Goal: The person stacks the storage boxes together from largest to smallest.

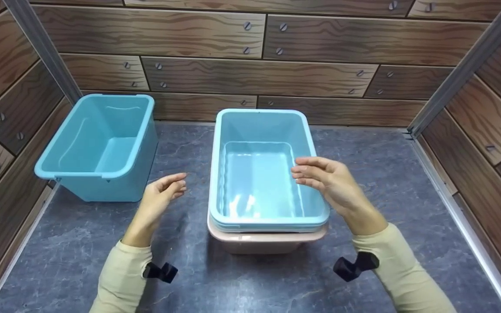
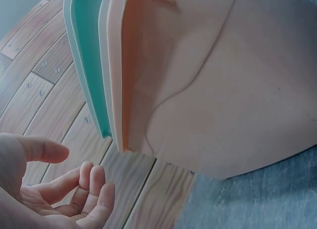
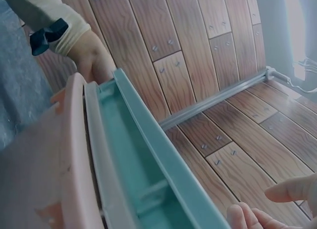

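Just left of the right hand [image 1: 329, 180], the upper blue bin [image 1: 263, 220] hides the pink bin's [image 1: 261, 247] inside (floor included); the right wrist view's edge crops that hand.

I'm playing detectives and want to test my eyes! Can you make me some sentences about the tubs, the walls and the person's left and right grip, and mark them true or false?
1. The lone blue tub stands to the left of the stack. True.
2. The pink tub is at the bottom of the stack. True.
3. The top tub of the stack is red. False: it is light blue.
4. The left grip holds nothing. True.
5. The right grip is clutching something. False: it holds nothing.
6. The walls are plain white. False: they have a brown wood-plank pattern.
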Motion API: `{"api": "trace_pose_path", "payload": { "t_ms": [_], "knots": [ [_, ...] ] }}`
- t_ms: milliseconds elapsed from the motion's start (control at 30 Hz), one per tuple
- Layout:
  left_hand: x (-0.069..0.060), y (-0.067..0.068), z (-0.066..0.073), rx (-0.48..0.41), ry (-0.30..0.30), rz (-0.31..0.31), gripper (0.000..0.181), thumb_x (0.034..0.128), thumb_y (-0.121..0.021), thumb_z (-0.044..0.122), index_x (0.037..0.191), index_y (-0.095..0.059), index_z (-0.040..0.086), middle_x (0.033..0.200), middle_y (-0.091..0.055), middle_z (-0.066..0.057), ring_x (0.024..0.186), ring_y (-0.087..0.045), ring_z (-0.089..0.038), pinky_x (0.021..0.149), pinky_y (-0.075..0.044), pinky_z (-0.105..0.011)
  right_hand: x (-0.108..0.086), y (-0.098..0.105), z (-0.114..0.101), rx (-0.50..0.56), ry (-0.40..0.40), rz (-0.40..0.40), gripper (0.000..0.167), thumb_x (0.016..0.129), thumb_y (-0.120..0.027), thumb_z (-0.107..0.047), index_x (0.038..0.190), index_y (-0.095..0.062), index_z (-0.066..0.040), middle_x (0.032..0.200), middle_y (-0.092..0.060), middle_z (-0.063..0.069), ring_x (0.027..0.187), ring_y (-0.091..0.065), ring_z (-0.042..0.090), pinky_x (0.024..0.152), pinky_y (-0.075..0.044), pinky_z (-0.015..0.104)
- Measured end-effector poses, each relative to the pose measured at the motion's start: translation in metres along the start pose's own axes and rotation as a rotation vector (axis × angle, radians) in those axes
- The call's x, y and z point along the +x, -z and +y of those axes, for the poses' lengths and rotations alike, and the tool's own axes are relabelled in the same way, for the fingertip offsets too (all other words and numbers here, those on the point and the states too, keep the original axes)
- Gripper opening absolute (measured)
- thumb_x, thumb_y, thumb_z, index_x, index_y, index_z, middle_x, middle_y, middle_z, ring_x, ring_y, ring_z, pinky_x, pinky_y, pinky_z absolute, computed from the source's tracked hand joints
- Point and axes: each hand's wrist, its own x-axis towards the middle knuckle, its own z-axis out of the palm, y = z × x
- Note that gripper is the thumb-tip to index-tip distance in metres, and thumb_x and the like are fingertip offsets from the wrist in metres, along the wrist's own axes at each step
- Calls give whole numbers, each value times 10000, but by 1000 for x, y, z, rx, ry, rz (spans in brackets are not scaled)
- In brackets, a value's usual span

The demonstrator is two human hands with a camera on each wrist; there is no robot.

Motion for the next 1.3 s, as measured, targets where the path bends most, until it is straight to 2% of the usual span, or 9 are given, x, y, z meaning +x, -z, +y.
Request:
{"api": "trace_pose_path", "payload": {
  "t_ms": [167, 400, 667, 967, 1067, 1200, 1300],
  "knots": [
    [0, 5, -4, 8, 20, 17, 340, 974, -489, 69, 1272, -576, -70, 969, -700, 38, 803, -638, 38, 816, -554, -158, 0, -12, 2, -14, -2, -30, 421, 953, -531, -33, 1294, -430, 191, 922, -698, -28, 882, -678, 95, 859, -576, 209],
    [-3, 13, -9, 2, 52, 19, 358, 984, -504, 117, 1305, -561, -31, 1021, -678, 68, 851, -632, 40, 869, -551, -175, 0, -25, 8, -58, -27, -60, 408, 948, -556, -67, 1273, -467, 162, 966, -673, -23, 911, -668, 98, 874, -575, 225],
    [-6, 23, -16, -51, 52, 74, 366, 978, -512, 99, 1301, -547, -69, 905, -661, 159, 822, -637, 48, 849, -556, -160, -1, -44, 17, -86, -12, -136, 403, 949, -552, -70, 1259, -476, 176, 962, -670, -32, 930, -670, 99, 869, -578, 227],
    [-6, 32, -20, -83, 60, 129, 380, 981, -490, 82, 1313, -516, -99, 853, -647, 194, 804, -632, 62, 828, -546, -117, -5, -68, 24, -114, 8, -222, 379, 938, -564, -72, 1225, -513, 170, 930, -688, -68, 879, -680, 82, 848, -584, 235],
    [-7, 34, -20, -96, 64, 160, 382, 980, -497, 96, 1316, -518, -84, 829, -640, 213, 808, -626, 65, 835, -541, -111, -6, -76, 26, -129, 7, -221, 361, 935, -571, -70, 1213, -532, 156, 967, -695, 1, 869, -678, 82, 840, -586, 236],
    [-6, 36, -22, -111, 61, 211, 373, 984, -490, 104, 1314, -522, -66, 800, -633, 236, 814, -619, 75, 847, -538, -112, -8, -85, 27, -184, 40, -202, 335, 926, -585, -59, 1192, -560, 142, 1077, -678, 221, 879, -678, 85, 843, -589, 247],
    [-5, 38, -26, -150, 49, 246, 375, 992, -473, 91, 1320, -504, -86, 785, -634, 238, 808, -619, 80, 836, -536, -104, -10, -91, 28, -220, 80, -200, 327, 926, -586, -56, 1186, -567, 143, 1145, -638, 314, 888, -682, 100, 846, -590, 247]
  ]
}}
